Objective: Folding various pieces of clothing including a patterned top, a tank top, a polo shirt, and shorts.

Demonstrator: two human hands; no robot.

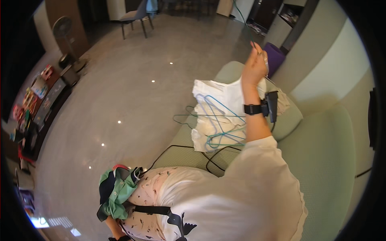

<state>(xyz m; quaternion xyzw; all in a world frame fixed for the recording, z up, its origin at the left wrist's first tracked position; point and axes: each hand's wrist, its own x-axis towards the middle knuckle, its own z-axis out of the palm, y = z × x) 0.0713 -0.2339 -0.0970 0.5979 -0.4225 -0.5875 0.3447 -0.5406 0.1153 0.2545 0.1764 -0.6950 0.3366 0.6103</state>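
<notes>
My right hand (255, 62) is raised over the far end of the green sofa, its fingers pinched together. A thin pale edge shows beside the fingers, too small to make out. My left hand (114, 226) is at the lower left, closed at a green and navy buttoned shirt (120, 193), whose cloth hides most of the fingers. The shirt is bunched beside my knees. Below my right hand, several blue and green hangers (217, 120) lie tangled on white clothes (225, 94) on the sofa.
Black cables (181, 146) run across the sofa (321, 160) and my lap. A purple roll (274, 58) stands by the wall. Across the tiled floor are a chair (136, 16), a standing fan (64, 30) and a low cabinet (48, 102) with small items.
</notes>
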